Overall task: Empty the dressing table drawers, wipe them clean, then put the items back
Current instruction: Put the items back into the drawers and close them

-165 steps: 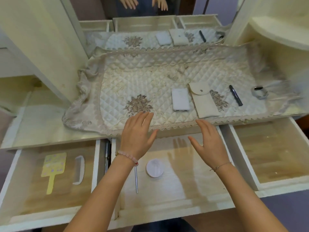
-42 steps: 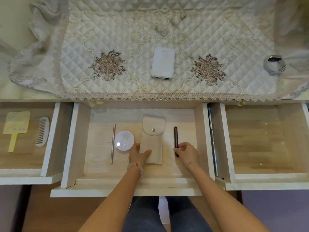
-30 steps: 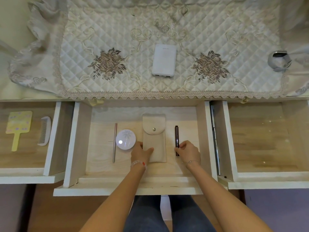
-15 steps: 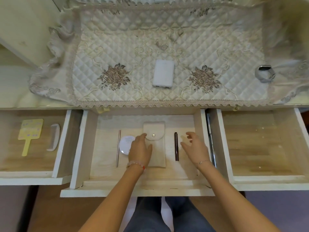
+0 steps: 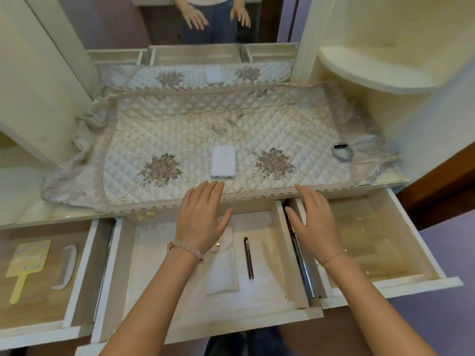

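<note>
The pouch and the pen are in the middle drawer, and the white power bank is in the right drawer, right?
Not quite. The pouch and pen are in the middle drawer, but the head view shows the white power bank lying on the quilted cloth on top.

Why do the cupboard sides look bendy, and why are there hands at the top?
Head view: the wide-angle lens bows straight edges near the borders, like the right drawer. The hands at the top are a reflection in the mirror. Both real hands, left hand and right hand, look sharp, open and empty.
</note>
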Available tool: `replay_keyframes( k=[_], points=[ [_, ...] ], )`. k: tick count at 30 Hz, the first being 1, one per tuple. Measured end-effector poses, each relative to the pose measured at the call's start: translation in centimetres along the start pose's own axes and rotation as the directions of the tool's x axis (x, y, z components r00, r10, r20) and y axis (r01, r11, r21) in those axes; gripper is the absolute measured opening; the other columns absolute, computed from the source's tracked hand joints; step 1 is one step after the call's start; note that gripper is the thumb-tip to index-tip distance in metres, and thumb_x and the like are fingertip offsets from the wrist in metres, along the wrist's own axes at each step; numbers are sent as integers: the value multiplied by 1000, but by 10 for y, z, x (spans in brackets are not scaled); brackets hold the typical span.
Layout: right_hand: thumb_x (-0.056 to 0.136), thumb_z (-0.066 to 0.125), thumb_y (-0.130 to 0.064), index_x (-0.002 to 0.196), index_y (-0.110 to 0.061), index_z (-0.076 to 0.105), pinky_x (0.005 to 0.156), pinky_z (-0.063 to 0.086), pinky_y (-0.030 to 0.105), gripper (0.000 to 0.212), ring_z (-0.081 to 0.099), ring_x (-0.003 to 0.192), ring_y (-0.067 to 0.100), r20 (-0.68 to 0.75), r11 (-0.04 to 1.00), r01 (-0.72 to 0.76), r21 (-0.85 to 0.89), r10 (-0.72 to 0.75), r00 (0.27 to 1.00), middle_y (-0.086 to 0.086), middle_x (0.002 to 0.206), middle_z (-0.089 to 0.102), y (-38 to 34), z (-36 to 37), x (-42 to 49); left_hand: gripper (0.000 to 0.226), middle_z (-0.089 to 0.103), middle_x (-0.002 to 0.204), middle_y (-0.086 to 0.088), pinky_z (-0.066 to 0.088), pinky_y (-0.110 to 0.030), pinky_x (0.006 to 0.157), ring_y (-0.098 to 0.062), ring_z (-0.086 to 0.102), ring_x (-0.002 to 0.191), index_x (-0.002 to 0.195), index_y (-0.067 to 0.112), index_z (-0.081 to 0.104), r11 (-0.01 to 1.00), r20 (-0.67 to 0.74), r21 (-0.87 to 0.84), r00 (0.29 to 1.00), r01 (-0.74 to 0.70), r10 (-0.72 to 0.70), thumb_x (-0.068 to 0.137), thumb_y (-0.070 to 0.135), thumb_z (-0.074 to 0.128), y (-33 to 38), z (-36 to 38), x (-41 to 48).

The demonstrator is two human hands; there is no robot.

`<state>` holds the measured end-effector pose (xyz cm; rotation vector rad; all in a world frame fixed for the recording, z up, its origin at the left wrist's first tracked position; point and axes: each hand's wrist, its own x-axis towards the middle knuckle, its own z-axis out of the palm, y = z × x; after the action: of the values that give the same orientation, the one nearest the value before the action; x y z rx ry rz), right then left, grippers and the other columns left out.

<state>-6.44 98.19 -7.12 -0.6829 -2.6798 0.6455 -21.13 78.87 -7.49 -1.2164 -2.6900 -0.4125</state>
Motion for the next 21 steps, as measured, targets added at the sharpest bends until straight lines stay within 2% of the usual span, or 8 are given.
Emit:
replay_keyframes(
  k=[3, 9, 14, 21],
  points=[
    [91, 40, -47, 135, -11, 42, 107, 24, 24, 57, 39, 127, 20, -69, 1000, 19, -11, -20, 997, 5, 135, 49, -1, -11, -2, 57, 61, 122, -10, 45, -45, 96, -28, 56, 115, 124, 7, 56, 999, -26, -4, 999, -43, 43, 86, 46, 39, 8, -7, 8],
    [93, 52, -32, 138, -15, 38, 108, 21, 22, 51, 35, 131, 16, -89, 999, -10, -39, 6, 996, 3, 139, 44, 17, -24, -5, 56, 63, 120, -9, 42, -44, 97, -28, 57, 115, 121, 8, 59, 994, -42, 12, 994, -105, 105, 87, 47, 37, 27, -6, 20],
    [92, 50, -36, 138, -14, 37, 111, 23, 29, 53, 32, 132, 18, -88, 997, -63, -54, 58, 994, 3, 140, 42, 48, -39, -1, 56, 63, 118, -8, 45, -41, 94, -26, 58, 112, 120, 8, 60, 990, -42, 6, 989, -140, 140, 87, 48, 37, 50, 0, 30],
    [91, 53, -33, 138, -13, 38, 110, 24, 28, 53, 34, 131, 18, -27, 999, -15, -31, 14, 1000, 4, 139, 43, 102, -54, 31, 56, 64, 117, -7, 45, -44, 95, -26, 59, 111, 119, 10, 60, 996, -18, 48, 997, -70, 71, 87, 49, 36, 95, 23, 54]
  ],
)
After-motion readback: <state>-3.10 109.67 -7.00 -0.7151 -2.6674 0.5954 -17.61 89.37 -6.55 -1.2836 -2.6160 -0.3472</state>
